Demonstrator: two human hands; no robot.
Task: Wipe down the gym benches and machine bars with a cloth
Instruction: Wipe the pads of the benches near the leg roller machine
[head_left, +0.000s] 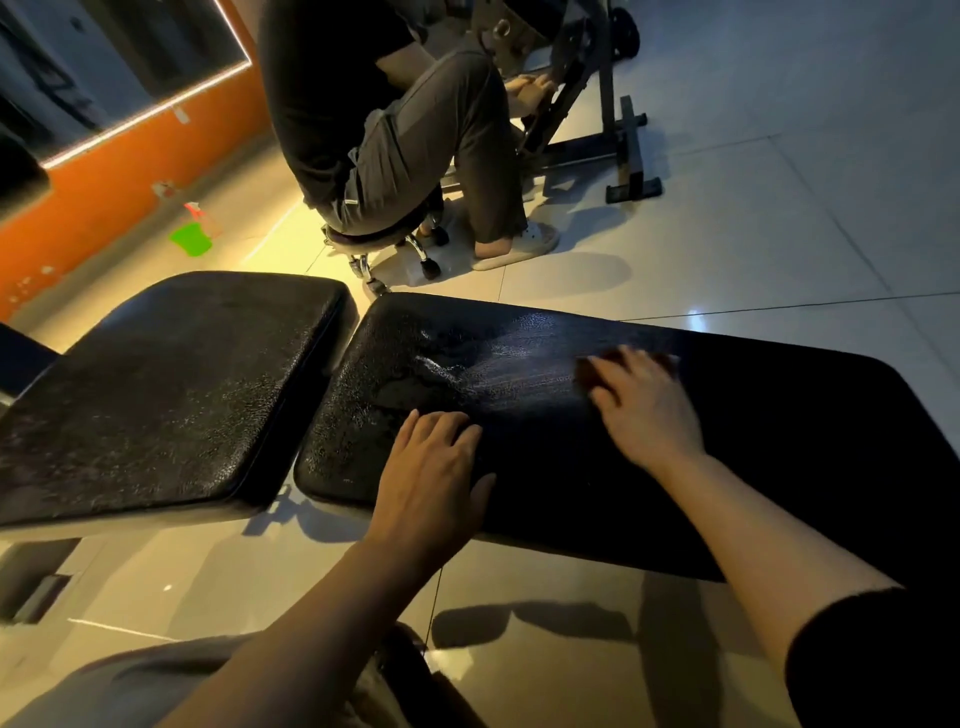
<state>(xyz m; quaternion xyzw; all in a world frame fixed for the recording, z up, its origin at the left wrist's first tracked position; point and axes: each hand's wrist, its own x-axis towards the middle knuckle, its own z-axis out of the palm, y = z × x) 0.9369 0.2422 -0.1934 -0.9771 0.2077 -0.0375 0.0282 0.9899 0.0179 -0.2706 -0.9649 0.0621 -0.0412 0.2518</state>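
The left hand (434, 470) lies flat with straight fingers on the near edge of the long bench pad (779, 441). The right hand (644, 402) presses a dark cloth (589, 371) on the same pad, fingers spread. Two black pads are visible; the second pad (166, 384) is just beside it on the left.

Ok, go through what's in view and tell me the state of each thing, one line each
Long bench pad: flat, wet sheen and streaks on its left part.
Short bench pad: tilted, speckled, no hand on it.
Cloth: pressed flat on the long pad, mostly hidden under the right hand.
Right hand: fingers straight, pressing the cloth.
Left hand: flat on the long pad's near edge.
Spray bottle: on the floor by the orange wall, untouched.
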